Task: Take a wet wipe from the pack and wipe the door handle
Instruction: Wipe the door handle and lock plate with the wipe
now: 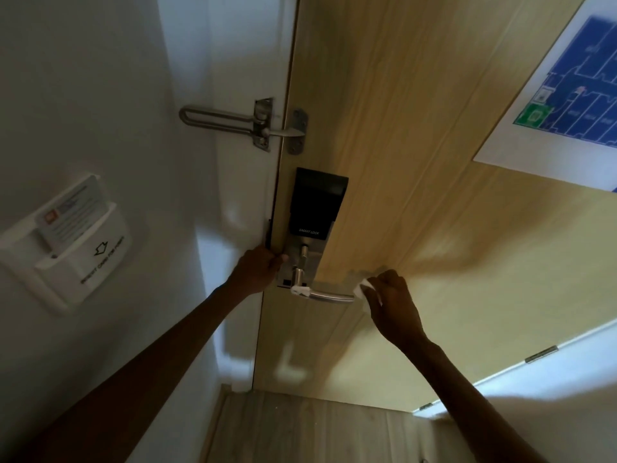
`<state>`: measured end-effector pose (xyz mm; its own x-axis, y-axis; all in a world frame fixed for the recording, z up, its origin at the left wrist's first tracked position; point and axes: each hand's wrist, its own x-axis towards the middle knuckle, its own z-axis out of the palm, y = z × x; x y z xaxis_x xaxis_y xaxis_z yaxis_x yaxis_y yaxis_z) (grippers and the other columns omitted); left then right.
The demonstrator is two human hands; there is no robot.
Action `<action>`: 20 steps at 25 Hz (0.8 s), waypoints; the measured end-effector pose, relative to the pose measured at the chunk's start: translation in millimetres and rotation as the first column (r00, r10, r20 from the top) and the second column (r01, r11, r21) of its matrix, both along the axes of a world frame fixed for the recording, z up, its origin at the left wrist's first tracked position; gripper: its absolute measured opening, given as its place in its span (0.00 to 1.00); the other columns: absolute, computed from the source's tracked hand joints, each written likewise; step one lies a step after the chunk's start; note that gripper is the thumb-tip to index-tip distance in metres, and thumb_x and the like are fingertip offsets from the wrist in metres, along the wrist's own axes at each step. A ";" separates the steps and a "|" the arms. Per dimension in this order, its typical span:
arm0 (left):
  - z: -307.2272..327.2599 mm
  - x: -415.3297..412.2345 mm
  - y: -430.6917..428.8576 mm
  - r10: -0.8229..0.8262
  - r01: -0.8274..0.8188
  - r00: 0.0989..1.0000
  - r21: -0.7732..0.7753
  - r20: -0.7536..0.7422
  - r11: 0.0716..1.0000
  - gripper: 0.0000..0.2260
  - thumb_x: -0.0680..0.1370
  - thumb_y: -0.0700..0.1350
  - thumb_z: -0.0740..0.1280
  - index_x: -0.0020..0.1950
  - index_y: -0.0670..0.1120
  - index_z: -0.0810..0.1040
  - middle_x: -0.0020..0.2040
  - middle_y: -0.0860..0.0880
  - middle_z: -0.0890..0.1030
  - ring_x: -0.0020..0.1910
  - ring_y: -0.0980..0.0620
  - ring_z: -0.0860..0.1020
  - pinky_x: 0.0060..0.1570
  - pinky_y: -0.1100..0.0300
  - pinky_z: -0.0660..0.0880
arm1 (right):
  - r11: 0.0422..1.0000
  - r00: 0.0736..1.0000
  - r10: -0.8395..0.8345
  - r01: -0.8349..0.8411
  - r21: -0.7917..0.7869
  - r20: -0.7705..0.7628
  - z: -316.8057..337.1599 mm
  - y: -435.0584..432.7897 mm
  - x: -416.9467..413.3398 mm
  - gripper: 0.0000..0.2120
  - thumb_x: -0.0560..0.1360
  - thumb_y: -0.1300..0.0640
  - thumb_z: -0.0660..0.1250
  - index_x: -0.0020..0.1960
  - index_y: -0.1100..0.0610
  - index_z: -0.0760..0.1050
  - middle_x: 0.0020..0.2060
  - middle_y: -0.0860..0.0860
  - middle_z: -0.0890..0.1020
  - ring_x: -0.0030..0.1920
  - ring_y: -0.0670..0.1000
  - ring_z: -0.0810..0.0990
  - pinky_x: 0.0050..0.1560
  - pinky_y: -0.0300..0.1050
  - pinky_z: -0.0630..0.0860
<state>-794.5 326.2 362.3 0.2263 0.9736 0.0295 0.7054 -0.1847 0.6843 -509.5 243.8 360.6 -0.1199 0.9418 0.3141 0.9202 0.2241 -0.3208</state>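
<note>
A metal lever door handle [329, 296] sticks out to the right from a smart lock plate [312, 225] on the pale wooden door [417, 128]. My right hand [395, 304] grips a white wet wipe [362, 289] pressed against the free tip of the handle. A small white scrap [299, 290] clings near the handle's pivot. My left hand [258, 269] is curled around the door's edge beside the lock plate. The wipe pack is not in view.
A swing-bar door guard [240, 123] spans the frame and door above the lock. A white key-card holder [70, 248] with a card hangs on the left wall. An evacuation plan [574, 91] is fixed at the upper right. Wooden floor [300, 429] lies below.
</note>
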 end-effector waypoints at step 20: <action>4.9 -8.8 6.1 -0.049 0.053 0.997 -0.077 0.054 0.996 0.23 0.80 0.52 0.59 0.32 0.39 0.76 0.25 0.46 0.72 0.26 0.51 0.72 0.31 0.64 0.66 | 0.999 0.964 0.018 -0.009 0.036 -0.264 -7.8 9.2 -124.7 0.08 0.76 0.52 0.70 0.52 0.54 0.83 0.48 0.50 0.82 0.47 0.47 0.79 0.47 0.39 0.77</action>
<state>-803.2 332.3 367.3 0.2761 0.9605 -0.0338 0.6595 -0.1638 0.7337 -634.2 253.1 352.8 -0.0408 0.9287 0.3686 0.8006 0.2511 -0.5441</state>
